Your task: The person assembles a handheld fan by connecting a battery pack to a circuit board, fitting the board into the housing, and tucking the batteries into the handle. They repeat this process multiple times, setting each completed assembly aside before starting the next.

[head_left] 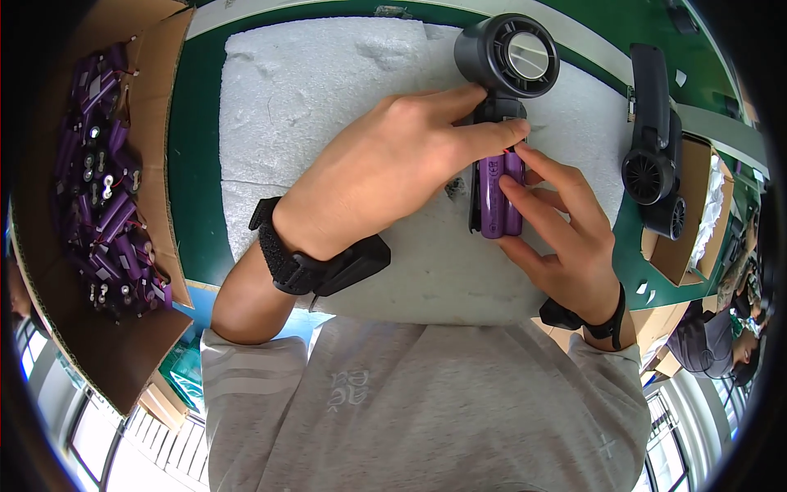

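A dark grey handheld fan (484, 61) with a round head lies on a white foam pad (320, 90), head pointing away from me. Its handle is open, and a pack of purple cylindrical batteries (494, 201) lies along it. My left hand (393, 160) is closed round the upper handle below the fan head, one fingertip pressing at the batteries' far end near a bit of red wire. From the right, my right hand (566, 217) grips the battery pack, fingertips on its side and top and thumb by its near end. Much of the handle is hidden under my fingers.
To the left stands a cardboard box (160, 164) with many purple battery packs (102, 205). On the green table (201, 156) at right lie more dark fans (652, 139), beside a small carton (684, 254) with white wrapping. Another person (709, 340) sits at the far right.
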`<move>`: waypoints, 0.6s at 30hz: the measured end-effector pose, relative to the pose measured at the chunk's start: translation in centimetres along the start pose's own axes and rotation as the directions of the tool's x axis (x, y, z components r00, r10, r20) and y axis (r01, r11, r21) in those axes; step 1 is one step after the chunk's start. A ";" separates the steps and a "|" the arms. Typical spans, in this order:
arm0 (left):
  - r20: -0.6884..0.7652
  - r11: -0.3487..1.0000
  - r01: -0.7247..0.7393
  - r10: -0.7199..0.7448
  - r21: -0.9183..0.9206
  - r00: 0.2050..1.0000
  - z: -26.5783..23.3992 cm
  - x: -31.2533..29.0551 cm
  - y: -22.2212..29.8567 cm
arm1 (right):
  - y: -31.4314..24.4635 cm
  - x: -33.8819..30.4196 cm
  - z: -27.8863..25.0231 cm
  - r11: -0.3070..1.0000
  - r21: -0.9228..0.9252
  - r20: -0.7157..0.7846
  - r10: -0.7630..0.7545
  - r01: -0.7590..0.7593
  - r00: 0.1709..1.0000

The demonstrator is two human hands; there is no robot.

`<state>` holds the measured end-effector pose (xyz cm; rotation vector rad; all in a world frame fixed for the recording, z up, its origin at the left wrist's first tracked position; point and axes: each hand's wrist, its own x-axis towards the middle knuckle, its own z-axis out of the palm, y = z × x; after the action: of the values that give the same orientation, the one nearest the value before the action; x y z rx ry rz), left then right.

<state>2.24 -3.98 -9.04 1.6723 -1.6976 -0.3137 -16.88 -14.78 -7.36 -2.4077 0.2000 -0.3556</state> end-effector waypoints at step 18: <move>0.113 0.947 0.187 -0.162 -0.261 0.980 -1.1 1.0 -0.4 | -0.2 1.6 0.7 0.985 0.073 -0.079 0.162 -0.156 0.984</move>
<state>3.30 -4.60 -8.19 1.6244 -1.4942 -0.6847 -15.15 -14.57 -7.47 -2.2951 0.4101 -0.3842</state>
